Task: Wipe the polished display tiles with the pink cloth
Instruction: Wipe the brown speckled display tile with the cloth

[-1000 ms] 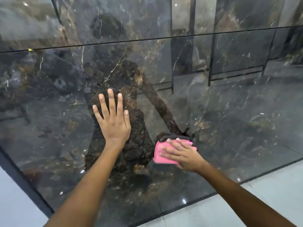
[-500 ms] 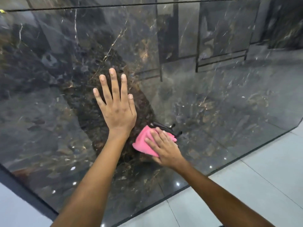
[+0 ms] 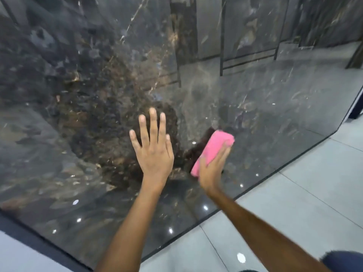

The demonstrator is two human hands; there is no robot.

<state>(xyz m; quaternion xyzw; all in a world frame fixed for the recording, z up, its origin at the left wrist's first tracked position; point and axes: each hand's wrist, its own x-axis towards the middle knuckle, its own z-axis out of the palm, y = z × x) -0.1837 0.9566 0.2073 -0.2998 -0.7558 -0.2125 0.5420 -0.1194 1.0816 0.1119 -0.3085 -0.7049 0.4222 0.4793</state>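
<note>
Since half a second ago, the folded pink cloth (image 3: 213, 152) is sliding rightward and turning more upright, opening a gap from the other hand. It is lying flat against the dark, glossy, brown-veined marble display tile (image 3: 275, 118), low on the panel near its bottom edge. The right hand (image 3: 213, 169) is pressing it there, fingers laid over the lower half, likely to keep even contact through the stroke; whether this grip is clamping the cloth or merely pushing, I cannot tell. The left hand (image 3: 154, 152) is resting just beside it, fingers straight and spread, palm on the tile, probably bracing the body. Pale grey floor tiles (image 3: 294, 203) are running below the panel.
</note>
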